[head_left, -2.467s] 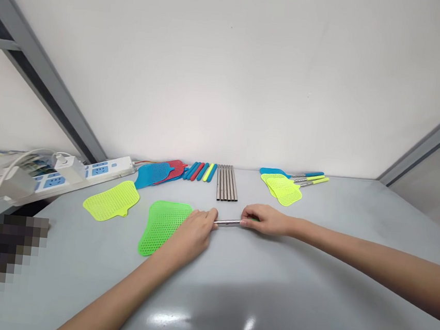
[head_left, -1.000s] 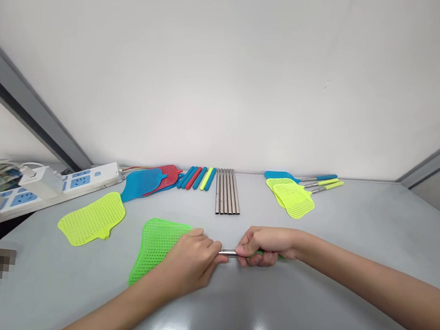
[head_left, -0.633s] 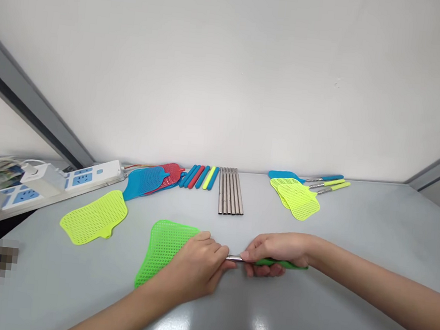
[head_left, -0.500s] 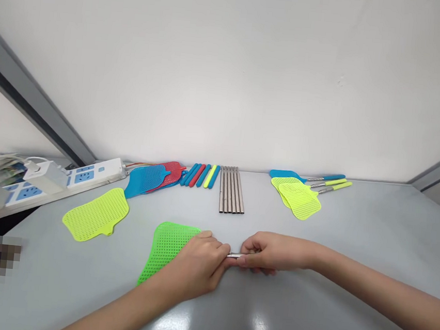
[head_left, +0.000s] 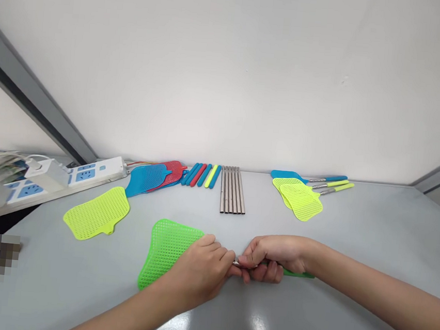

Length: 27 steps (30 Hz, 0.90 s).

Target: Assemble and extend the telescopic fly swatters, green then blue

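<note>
A green fly swatter (head_left: 173, 251) lies across the front of the table, its mesh head to the left. My left hand (head_left: 208, 265) is closed around its neck and hides the joint. A short bit of the metal shaft (head_left: 237, 263) shows between my two hands. My right hand (head_left: 267, 258) is closed on the shaft beside it, fingers wrapped, and a green handle (head_left: 301, 274) sticks out past the wrist. Behind my hands lies a row of several bare metal tubes (head_left: 233, 192), with several coloured handles (head_left: 204, 176) to their left.
A lone yellow swatter head (head_left: 96, 213) lies at the left, near stacked blue (head_left: 146, 177) and red swatter heads (head_left: 175, 170). Whole fly swatters (head_left: 305, 204) lie at the back right. A white power strip (head_left: 97, 169) with plugs and cables runs along the left edge.
Both hands have shifted slightly down and right, closer together. My right hand has turned, and the green handle now shows beyond it. The swatter head has tilted a little.
</note>
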Each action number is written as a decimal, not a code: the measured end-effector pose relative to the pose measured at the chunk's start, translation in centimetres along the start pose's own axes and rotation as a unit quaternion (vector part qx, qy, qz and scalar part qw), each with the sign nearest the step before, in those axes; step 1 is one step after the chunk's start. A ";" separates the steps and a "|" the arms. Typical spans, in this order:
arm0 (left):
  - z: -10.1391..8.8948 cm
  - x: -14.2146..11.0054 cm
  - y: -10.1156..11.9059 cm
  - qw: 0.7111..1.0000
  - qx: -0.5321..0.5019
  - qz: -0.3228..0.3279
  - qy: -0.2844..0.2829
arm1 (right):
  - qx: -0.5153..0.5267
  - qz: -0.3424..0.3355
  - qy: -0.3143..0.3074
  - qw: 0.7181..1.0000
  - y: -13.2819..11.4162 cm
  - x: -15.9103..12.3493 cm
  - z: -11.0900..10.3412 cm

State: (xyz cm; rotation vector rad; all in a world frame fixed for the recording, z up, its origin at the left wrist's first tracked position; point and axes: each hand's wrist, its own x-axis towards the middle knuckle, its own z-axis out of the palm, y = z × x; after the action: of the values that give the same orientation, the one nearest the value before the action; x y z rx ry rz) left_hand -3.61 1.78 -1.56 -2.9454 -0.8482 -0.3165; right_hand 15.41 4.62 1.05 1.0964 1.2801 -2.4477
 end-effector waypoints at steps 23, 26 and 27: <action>-1.4 0.1 -0.5 0.993 -0.073 -0.063 -0.063 | -0.184 -0.038 0.113 0.976 0.7 -3.3 -2.9; -1.3 0.1 -0.4 0.995 -0.060 -0.050 -0.056 | -0.147 -0.021 0.101 0.984 0.9 -3.3 -2.8; -1.3 0.1 -0.4 0.996 -0.056 -0.045 -0.050 | -0.135 -0.014 0.091 0.987 0.9 -3.3 -2.7</action>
State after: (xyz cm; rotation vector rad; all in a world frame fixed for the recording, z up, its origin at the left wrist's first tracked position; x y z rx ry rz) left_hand -3.98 1.97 -0.28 -3.0557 -1.0100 -0.2290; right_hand 19.61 5.59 1.70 1.2546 1.6330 -2.1478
